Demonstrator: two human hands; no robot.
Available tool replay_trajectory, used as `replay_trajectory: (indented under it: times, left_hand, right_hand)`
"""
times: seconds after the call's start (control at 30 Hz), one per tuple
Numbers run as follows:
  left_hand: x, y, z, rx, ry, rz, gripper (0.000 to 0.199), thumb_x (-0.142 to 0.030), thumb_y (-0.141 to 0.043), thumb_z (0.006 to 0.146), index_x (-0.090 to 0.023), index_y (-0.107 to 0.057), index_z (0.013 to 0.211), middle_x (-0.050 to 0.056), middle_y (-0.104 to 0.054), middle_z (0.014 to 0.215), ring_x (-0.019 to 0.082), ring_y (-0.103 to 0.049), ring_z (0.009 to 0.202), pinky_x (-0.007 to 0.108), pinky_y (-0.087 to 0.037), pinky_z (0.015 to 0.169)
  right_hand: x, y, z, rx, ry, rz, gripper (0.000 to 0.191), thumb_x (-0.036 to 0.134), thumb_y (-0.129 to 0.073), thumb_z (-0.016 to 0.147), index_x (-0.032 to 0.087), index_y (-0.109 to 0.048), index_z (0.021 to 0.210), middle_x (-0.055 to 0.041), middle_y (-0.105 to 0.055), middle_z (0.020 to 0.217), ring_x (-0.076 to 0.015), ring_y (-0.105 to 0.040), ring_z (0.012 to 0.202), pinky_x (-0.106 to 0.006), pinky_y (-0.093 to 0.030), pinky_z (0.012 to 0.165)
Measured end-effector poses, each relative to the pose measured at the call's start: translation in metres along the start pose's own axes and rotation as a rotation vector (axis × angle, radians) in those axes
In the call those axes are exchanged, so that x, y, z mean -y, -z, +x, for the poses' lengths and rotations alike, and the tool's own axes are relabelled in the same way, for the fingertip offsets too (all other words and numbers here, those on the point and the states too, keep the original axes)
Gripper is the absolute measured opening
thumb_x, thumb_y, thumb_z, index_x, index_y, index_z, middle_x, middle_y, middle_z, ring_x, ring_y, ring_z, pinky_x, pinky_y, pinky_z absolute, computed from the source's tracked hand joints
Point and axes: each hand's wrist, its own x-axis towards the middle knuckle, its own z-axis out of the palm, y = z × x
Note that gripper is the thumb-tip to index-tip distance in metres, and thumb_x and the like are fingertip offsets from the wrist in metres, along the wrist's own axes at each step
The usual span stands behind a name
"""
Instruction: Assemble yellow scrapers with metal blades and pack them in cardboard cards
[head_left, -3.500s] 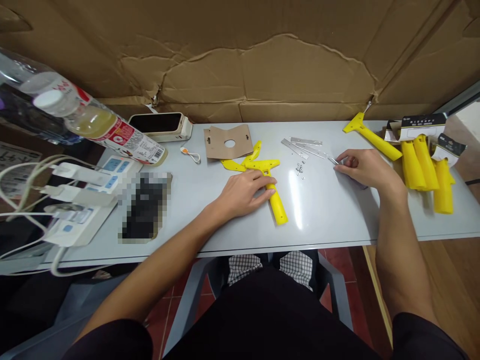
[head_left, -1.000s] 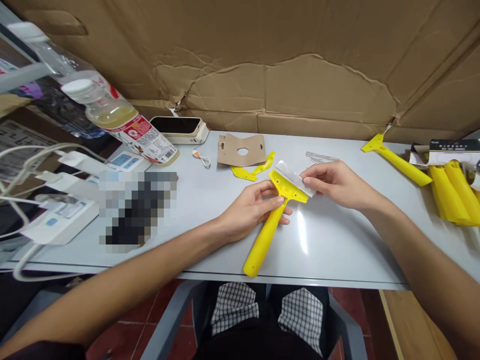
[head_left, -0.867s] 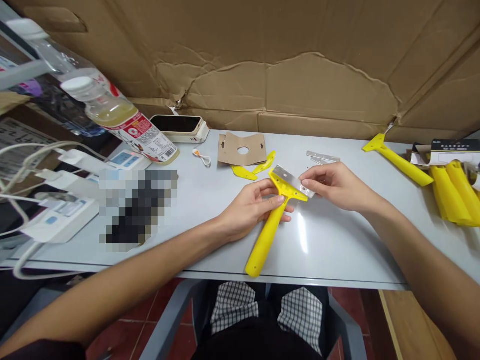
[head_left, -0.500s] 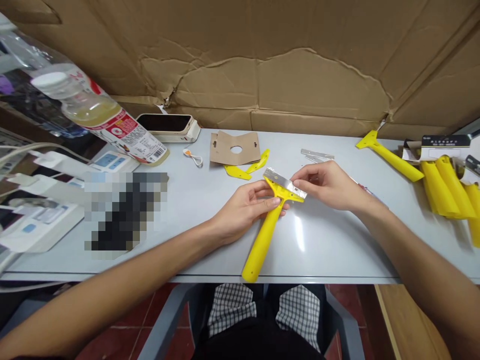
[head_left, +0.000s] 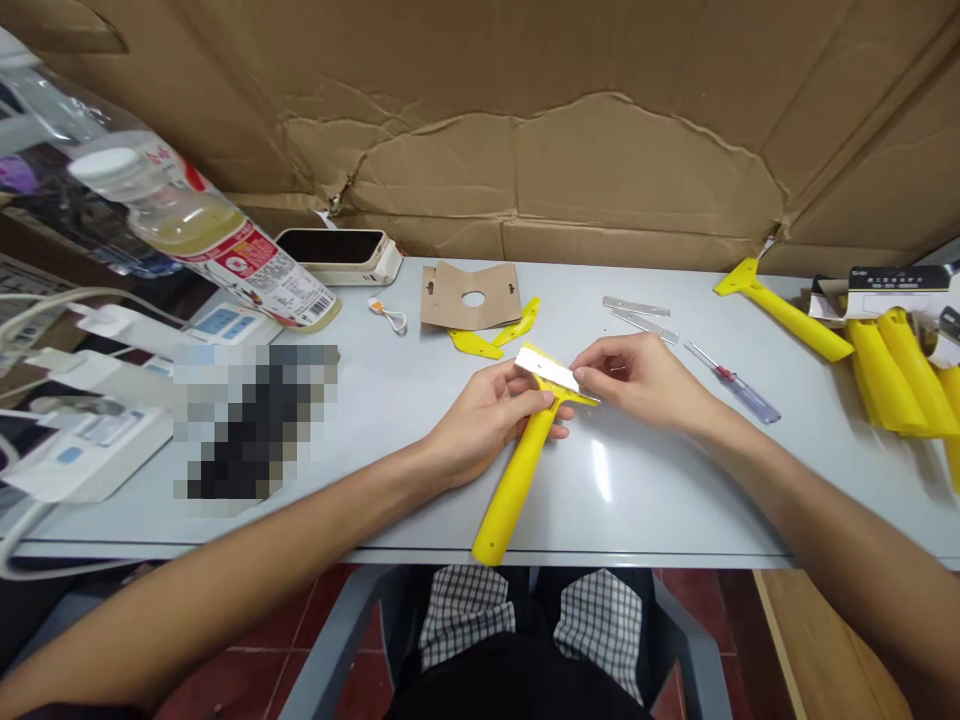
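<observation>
My left hand (head_left: 495, 415) is closed round the neck of a yellow scraper (head_left: 516, 475), its thumb pressed on the front and its handle slanting down toward the table's front edge. Across the scraper's head lies a metal blade (head_left: 546, 368), bright with reflected light. The fingers of my right hand (head_left: 637, 375) pinch the blade's right end. Beyond my hands, two yellow cover pieces (head_left: 475, 345) lie partly beside a brown card (head_left: 466, 300) with a round hole. Two more thin metal blades (head_left: 636, 306) rest behind my right hand. A screwdriver (head_left: 739, 383) with a clear handle lies right of it.
Another yellow scraper (head_left: 787, 315) lies at the back right, near several yellow handles with card packaging (head_left: 892, 375). At left stand a drink bottle (head_left: 247, 255) and power strips (head_left: 105, 440); a boxed phone (head_left: 337, 250) and small white cable (head_left: 387, 315) are behind. Cardboard (head_left: 525, 140) walls the back.
The blade has shifted left along the scraper's head and tilted, now catching the light. My right hand has moved slightly left with it, and the screwdriver shows more fully.
</observation>
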Motion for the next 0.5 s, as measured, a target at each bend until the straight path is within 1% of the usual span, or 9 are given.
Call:
replay_trajectory:
  times: [0.1, 0.2, 0.3, 0.5]
  left_hand:
    - [-0.0004, -0.0007, 0.0000, -0.015, -0.008, -0.011, 0.029, -0.019, -0.082, 0.088, -0.010, -0.070, 0.112, 0.015, -0.076, 0.111, 0.021, -0.078, 0.087, 0.034, -0.068, 0.074]
    - [-0.0011, -0.0020, -0.0006, -0.008, -0.007, -0.006, 0.032, -0.020, -0.082, 0.088, -0.010, -0.070, 0.116, 0.016, -0.076, 0.117, 0.021, -0.078, 0.087, 0.033, -0.067, 0.074]
    - [-0.0015, -0.0031, -0.0015, -0.006, -0.009, 0.002, 0.032, -0.019, -0.081, 0.089, -0.011, -0.070, 0.118, 0.017, -0.076, 0.120, 0.020, -0.078, 0.087, 0.032, -0.067, 0.075]
    - [-0.0015, -0.0023, -0.0008, -0.022, -0.018, -0.014, 0.030, -0.020, -0.082, 0.087, -0.012, -0.070, 0.114, 0.014, -0.077, 0.113, 0.020, -0.078, 0.083, 0.033, -0.067, 0.073]
  right_hand:
    - [0.0003, -0.0065, -0.0005, -0.058, -0.022, 0.027, 0.015, 0.027, -0.069, 0.091, 0.018, -0.081, 0.092, -0.0048, -0.081, 0.088, -0.0162, -0.067, 0.074, -0.032, -0.053, 0.069]
    - [0.0005, -0.0095, -0.0003, -0.122, -0.018, 0.021, 0.016, 0.028, -0.069, 0.092, 0.018, -0.081, 0.092, -0.0059, -0.082, 0.092, -0.0172, -0.068, 0.078, -0.033, -0.054, 0.072]
    - [0.0005, -0.0091, 0.0007, -0.126, -0.021, 0.004, 0.016, 0.028, -0.069, 0.092, 0.018, -0.082, 0.092, -0.0058, -0.082, 0.092, -0.0173, -0.068, 0.077, -0.034, -0.054, 0.072]
    - [0.0002, -0.0086, 0.0011, -0.125, -0.032, -0.008, 0.016, 0.027, -0.068, 0.092, 0.018, -0.082, 0.092, -0.0059, -0.082, 0.090, -0.0172, -0.067, 0.075, -0.034, -0.053, 0.071]
